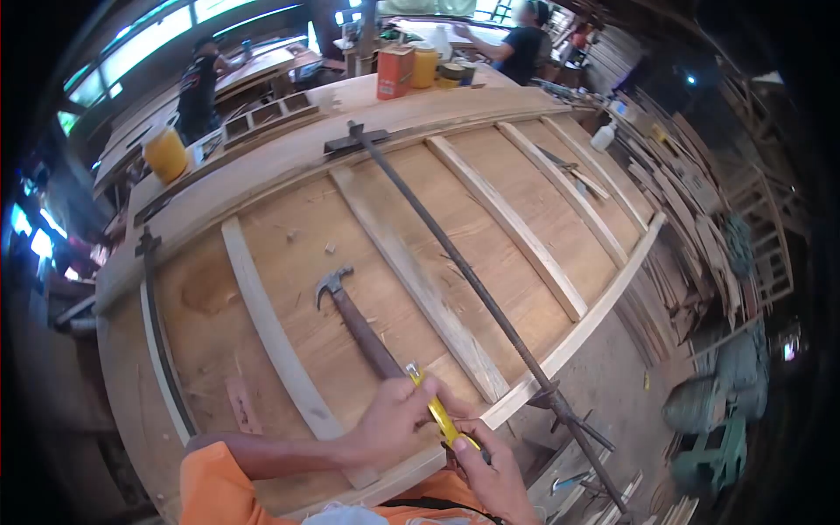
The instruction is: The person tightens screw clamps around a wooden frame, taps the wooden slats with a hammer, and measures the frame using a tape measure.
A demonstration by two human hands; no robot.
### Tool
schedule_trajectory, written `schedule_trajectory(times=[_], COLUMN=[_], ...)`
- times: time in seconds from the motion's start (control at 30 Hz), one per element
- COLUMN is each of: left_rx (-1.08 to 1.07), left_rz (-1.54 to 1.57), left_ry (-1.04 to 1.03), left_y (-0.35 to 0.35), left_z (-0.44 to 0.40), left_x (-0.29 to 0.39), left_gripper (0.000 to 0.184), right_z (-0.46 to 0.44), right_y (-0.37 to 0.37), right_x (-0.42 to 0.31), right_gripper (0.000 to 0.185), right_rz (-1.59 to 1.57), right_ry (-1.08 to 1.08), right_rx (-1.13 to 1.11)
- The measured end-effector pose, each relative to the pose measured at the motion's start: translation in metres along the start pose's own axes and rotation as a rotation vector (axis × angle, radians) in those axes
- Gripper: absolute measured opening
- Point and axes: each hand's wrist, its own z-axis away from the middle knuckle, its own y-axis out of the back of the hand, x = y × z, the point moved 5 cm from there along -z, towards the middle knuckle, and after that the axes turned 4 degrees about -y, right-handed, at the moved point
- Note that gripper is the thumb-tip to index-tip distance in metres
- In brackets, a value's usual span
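A yellow tape measure [444,422] is between my two hands, over the near edge of a wooden frame [560,354]. My left hand [395,422] is closed on the pulled-out blade, close to its metal end hook. The other end is in my right hand [492,471], whose fingers wrap around the case and hide most of it. Just beyond my left hand lies a claw hammer [363,331], head pointing away, on the plywood panel [293,214]. Pale wooden slats [271,341] cross the panel on both sides of the hammer.
Two long bar clamps [455,258] span the frame; one screw end [582,429] juts past the near edge. Yellow containers [164,153], an orange-red box [395,72] and a white bottle [603,136] stand around. Lumber piles [691,219] line the right. Other people [525,48] work behind.
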Motion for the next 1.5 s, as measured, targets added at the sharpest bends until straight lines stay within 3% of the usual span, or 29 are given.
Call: schedule_trajectory(times=[0.03, 0.17, 0.23, 0.3, 0.33, 0.4, 0.5, 0.53, 0.6, 0.63, 0.67, 0.73, 0.9, 1.23, 1.33, 1.5], left_rx=[0.050, 0.164, 0.156, 0.251, 0.287, 0.361, 0.469, 0.372, 0.304, 0.347, 0.331, 0.346, 0.441, 0.592, 0.575, 0.471], left_rz=[-0.001, -0.123, -0.039, 0.069, 0.144, 0.210, 0.171, -0.148, -0.220, 0.034, 0.054, 0.062, 0.176, 0.257, 0.180, 0.101], left_ry=[0.072, -0.288, -0.454, -0.520, -0.548, -0.527, -0.485, -0.591, -0.494, -0.301, -0.279, -0.293, -0.278, -0.291, -0.253, -0.331], left_y=[0.013, 0.098, 0.163, 0.232, 0.258, 0.272, 0.245, 0.225, 0.178, 0.155, 0.146, 0.155, 0.222, 0.220, 0.230, 0.215], left_z=[-0.010, -0.059, -0.091, -0.119, -0.130, -0.141, -0.144, -0.139, -0.130, -0.125, -0.126, -0.134, -0.198, -0.188, -0.184, -0.175], left_x=[0.005, 0.091, 0.124, 0.159, 0.168, 0.167, 0.142, 0.124, 0.085, 0.066, 0.053, 0.047, 0.070, 0.064, 0.061, 0.055], left_gripper=[0.051, 0.048, 0.046, 0.040, 0.035, 0.034, 0.031, 0.032, 0.034, 0.035, 0.037, 0.039, 0.041, 0.041, 0.041, 0.041], right_z=[-0.001, 0.024, 0.024, 0.046, 0.054, 0.065, 0.063, 0.059, 0.046, 0.031, 0.011, -0.007, -0.057, -0.071, -0.077, -0.063], right_y=[0.002, 0.021, 0.060, 0.078, 0.077, 0.089, 0.078, 0.071, 0.061, 0.060, 0.059, 0.043, 0.006, 0.012, 0.014, 0.017], right_x=[0.002, -0.013, 0.052, 0.060, 0.065, 0.070, 0.072, 0.069, 0.054, 0.059, 0.074, 0.073, 0.009, 0.018, 0.027, 0.032], right_gripper=[0.031, 0.027, 0.026, 0.023, 0.023, 0.021, 0.020, 0.020, 0.022, 0.022, 0.023, 0.027, 0.027, 0.027, 0.028, 0.027], right_rz=[0.038, 0.077, 0.136, 0.096, 0.099, 0.092, 0.109, 0.106, 0.124, 0.140, 0.092, 0.062, 0.069, 0.167, 0.189, 0.257], right_ry=[0.045, 0.109, 0.058, -0.185, -0.189, -0.157, -0.146, -0.145, -0.116, -0.130, -0.148, -0.186, -0.039, 0.030, 0.115, 0.050], right_rx=[0.012, 0.021, -0.026, -0.035, -0.041, 0.164, 0.218, 0.214, 0.191, 0.162, 0.165, 0.120, 0.170, 0.188, 0.175, 0.223])
